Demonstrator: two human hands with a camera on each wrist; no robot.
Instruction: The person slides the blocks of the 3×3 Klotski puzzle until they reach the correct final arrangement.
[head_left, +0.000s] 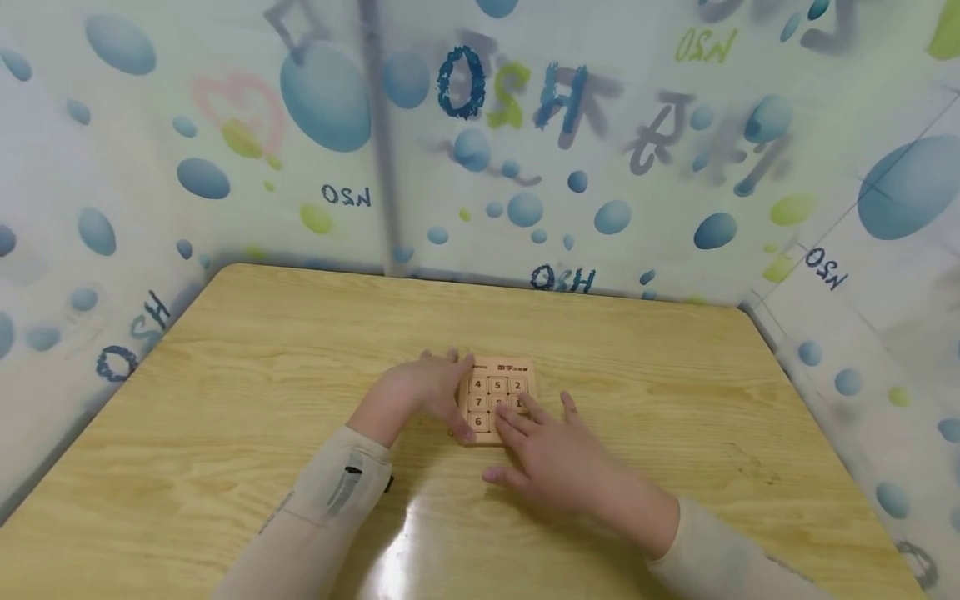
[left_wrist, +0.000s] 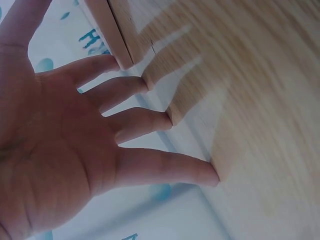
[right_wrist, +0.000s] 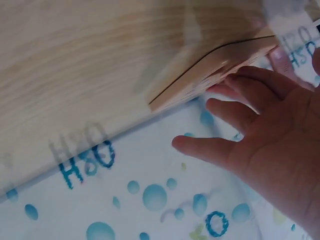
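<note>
A wooden number slide puzzle [head_left: 497, 385] lies flat on the table, its tiles marked 4, 5, 2 along the top and 7, 8, 1 below. Tile 6 [head_left: 477, 422] shows at bottom left; the rest of that row is hidden. My left hand [head_left: 427, 387] steadies the puzzle's left side, thumb at the lower corner, index finger by the upper one. Its spread, straight fingers touch the tabletop in the left wrist view. Over the lower right of the puzzle, my right hand [head_left: 562, 462] has its extended fingertips on the tiles, holding nothing.
The light wood table [head_left: 300, 333] reaches back to a wall covering [head_left: 480, 208] printed with blue and green drops and letters. Similar coverings flank both sides. A faint mark [head_left: 750, 462] is on the tabletop at right.
</note>
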